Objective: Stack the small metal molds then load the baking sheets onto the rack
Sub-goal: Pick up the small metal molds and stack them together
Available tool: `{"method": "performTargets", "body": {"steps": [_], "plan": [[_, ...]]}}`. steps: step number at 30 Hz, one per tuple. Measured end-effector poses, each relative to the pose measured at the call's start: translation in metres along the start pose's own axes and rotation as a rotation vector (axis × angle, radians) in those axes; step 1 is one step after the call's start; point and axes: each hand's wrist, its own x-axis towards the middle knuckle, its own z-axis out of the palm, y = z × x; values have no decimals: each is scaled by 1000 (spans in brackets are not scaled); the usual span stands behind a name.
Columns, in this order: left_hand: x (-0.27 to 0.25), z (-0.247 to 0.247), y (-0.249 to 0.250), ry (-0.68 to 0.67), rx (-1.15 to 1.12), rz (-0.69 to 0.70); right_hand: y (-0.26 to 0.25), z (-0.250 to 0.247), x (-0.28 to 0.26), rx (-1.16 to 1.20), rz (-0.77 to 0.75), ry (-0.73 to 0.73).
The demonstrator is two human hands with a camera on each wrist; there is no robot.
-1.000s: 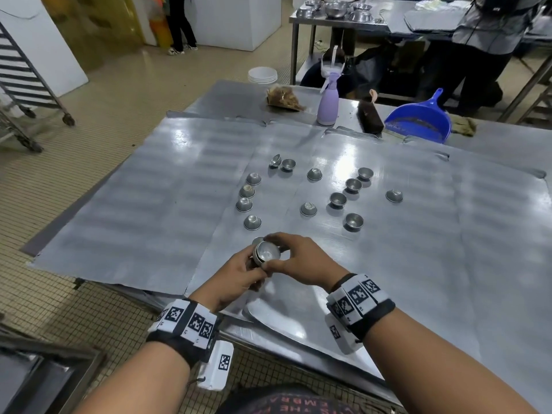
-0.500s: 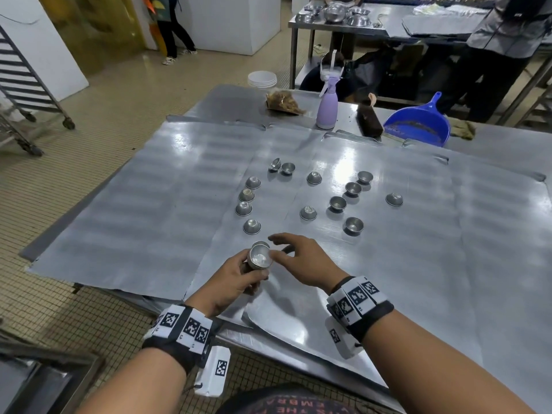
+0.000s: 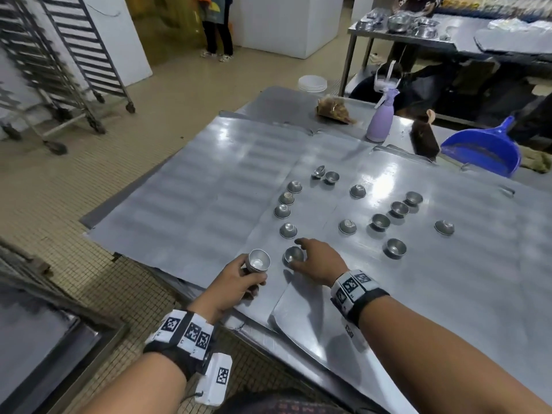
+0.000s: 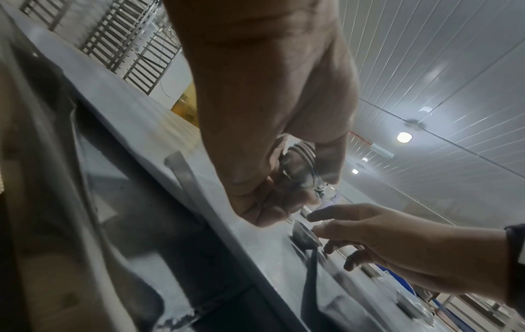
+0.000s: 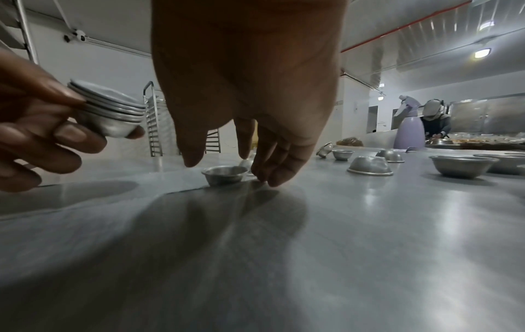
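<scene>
My left hand [image 3: 239, 279] grips a nested stack of small metal molds [image 3: 259, 260] just above the near edge of the flat baking sheets [image 3: 194, 204]; the stack [image 5: 111, 114] shows several rims. My right hand [image 3: 316, 261] hovers over a single upright mold [image 3: 294, 254], thumb on one side and fingers on the other, not closed round it. In the right wrist view the fingertips [image 5: 270, 179] touch the sheet beside this mold [image 5: 226, 175]. Several more molds [image 3: 379, 221] lie scattered farther out, some upside down. The wheeled rack [image 3: 74, 55] stands far left.
A purple spray bottle [image 3: 380, 118], a brush [image 3: 424, 135] and a blue dustpan [image 3: 484, 150] stand along the table's far edge. White plates [image 3: 312, 83] sit behind it. People stand in the background. A metal frame [image 3: 59, 333] is at my lower left.
My hands have parted. The right hand let go of the stack and moved out over a single mold on the sheet. The left hand carried the stack slightly left.
</scene>
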Motion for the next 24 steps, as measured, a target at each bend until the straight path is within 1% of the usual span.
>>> {"method": "performTargets", "body": {"steps": [3,7,11,14,18,22,24], "plan": [[-1,-2,-2,40,-13,-4,-5,6,8,-89,-3,-3],[0,0,-5,40,-5,-8,-7,9,11,-138,-23,-12],[5,1,-4,12,6,-5,-4,7,7,-103,-3,28],[9,6,1,-9,8,-13,0,6,2,-121,-16,7],[13,12,5,-8,11,-15,3,7,-3,-43,-17,14],[16,9,6,-3,18,-6,0,9,-9,-82,-57,12],[15,7,6,-6,25,-4,-3,13,-11,-81,-55,35]]}}
